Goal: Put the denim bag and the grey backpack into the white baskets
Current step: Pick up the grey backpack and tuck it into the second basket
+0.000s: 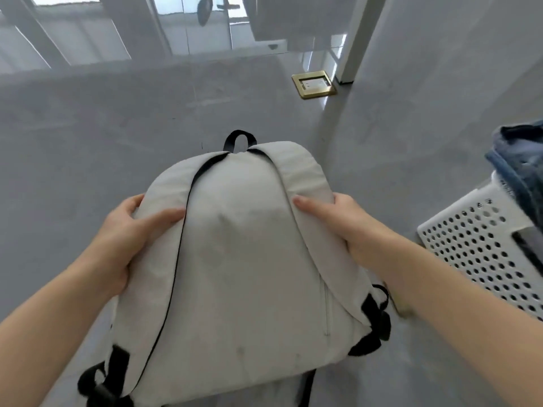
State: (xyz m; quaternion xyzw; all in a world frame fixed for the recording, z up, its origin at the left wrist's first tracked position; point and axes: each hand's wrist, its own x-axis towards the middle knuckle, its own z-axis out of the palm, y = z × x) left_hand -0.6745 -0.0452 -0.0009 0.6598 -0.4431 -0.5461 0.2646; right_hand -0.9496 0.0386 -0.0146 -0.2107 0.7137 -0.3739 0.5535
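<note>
The grey backpack [238, 259] fills the middle of the view, its back panel and black-edged shoulder straps facing me, black top loop pointing away. My left hand [129, 233] grips its left side, thumb on the strap. On the opposite side my right hand [338, 218] clasps the other edge. The backpack is held above the grey floor. At the right edge a white perforated basket [470, 245] stands with the denim bag [520, 163] lying in it, partly cut off by the frame.
A brass floor socket [313, 83] is set in the glossy grey floor ahead. A white post [355, 39] and a grey wall [455, 69] rise at the right. Windows and a white table edge [270, 45] lie farther back.
</note>
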